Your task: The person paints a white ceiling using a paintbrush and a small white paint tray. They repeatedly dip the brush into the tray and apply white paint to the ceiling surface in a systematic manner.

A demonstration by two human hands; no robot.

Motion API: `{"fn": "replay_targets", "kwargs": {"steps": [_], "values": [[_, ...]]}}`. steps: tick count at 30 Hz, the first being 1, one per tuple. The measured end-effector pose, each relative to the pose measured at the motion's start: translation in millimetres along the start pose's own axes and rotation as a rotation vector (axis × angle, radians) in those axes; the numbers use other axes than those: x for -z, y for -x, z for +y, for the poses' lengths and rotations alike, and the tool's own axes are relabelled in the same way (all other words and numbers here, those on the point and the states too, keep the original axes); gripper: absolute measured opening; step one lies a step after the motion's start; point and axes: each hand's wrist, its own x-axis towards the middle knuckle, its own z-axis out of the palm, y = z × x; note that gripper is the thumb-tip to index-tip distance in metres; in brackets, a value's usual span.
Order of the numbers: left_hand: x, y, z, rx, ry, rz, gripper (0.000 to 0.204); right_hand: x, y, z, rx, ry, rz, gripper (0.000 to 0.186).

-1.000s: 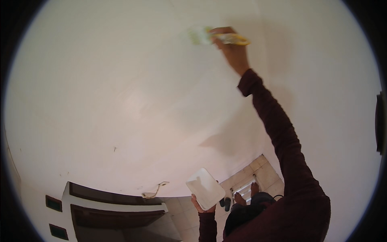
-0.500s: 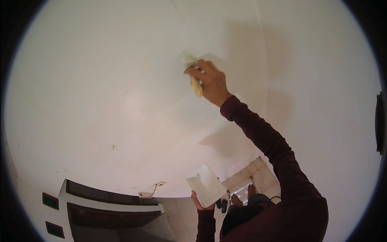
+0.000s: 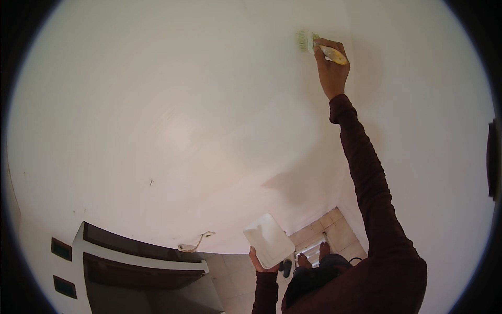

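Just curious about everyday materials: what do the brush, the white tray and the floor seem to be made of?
Brush: greenish bristles in stiff-looking strands, perhaps synthetic; the smooth-looking yellow-and-white handle could be plastic or painted wood.
Tray: probably plastic, judging by its smooth white surface, though coated metal is possible.
Floor: likely ceramic or stone tiles, matt beige, with joint lines showing.

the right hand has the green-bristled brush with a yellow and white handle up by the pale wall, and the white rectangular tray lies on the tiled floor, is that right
No, the white rectangular tray is not lying on the tiled floor: the left hand holds it, as the head view shows. The right hand does hold the green-bristled brush up by the pale wall.
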Motion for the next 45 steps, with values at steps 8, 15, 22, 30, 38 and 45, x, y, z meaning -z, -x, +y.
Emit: {"fn": "replay_targets", "kwargs": {"steps": [8,15,22,30,38,45], "values": [[0.4,-1.0,-1.7,-0.007,-0.005,0.014,0.091,-82.7,90.8,-89.5,0.188,0.043,-0.241,0.040],[-7.2,1.4,-0.9,-0.032,-0.065,-0.003,0.091,-103.5,141.8,-179.5,0.024,-0.510,-0.545,0.024],[11.6,-11.2,-8.2,-0.039,-0.025,0.002,0.086,19.9,128.5,-182.4,-0.315,-0.410,-1.066,0.018],[-34.8,-39.6,-18.1,0.021,0.114,-0.129,0.065,85.5,163.7,-168.5,-0.155,0.014,-1.468,0.023],[-73.5,-66.1,-37.4,0.092,0.242,-0.248,0.058,102.3,163.8,-155.8,-0.058,0.125,-1.490,0.032],[-71.9,-67.4,-44.5,0.122,0.158,-0.238,0.061,114.2,166.8,-148.4,-0.157,0.126,-1.408,0.025]]}}
